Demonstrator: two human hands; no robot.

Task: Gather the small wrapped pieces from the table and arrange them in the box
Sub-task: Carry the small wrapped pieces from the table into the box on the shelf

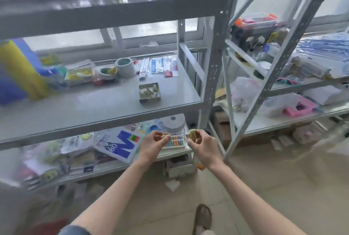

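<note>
Head view, blurred toward the edges; both bare forearms reach forward below the middle shelf [113, 102] of a grey metal rack [213, 76]. The left hand [153, 145] has its fingers [166, 136] curled closed around small wrapped pieces [160, 137], yellowish and flat, pinched between thumb and fingertips; the right hand [203, 144] likewise has its fingers closed on a folded yellow-green piece [192, 134]; the two hands are near each other but apart, held in the air in front of the lower shelf. The box [149, 92] stands on the middle shelf, well above the hands; it is small, square and open-topped, with shiny thin walls, and pale wrapped pieces lie loosely inside it; how they are ordered is too small to tell. Behind the box lie flat plastic packets [156, 65] in a row, a pale round tape roll [125, 67] upright, and a clear tub [80, 73] with yellow contents; at far left a blue and yellow soft shape [18, 70] is smeared by blur. On the lower shelf, a glossy paper ream [120, 144] printed with a big blue letter lies tilted, beside a box of coloured sticks [175, 141] between the hands. The floor [264, 178] is smooth beige tile; a sandalled foot [203, 217] shows at the bottom.
</note>
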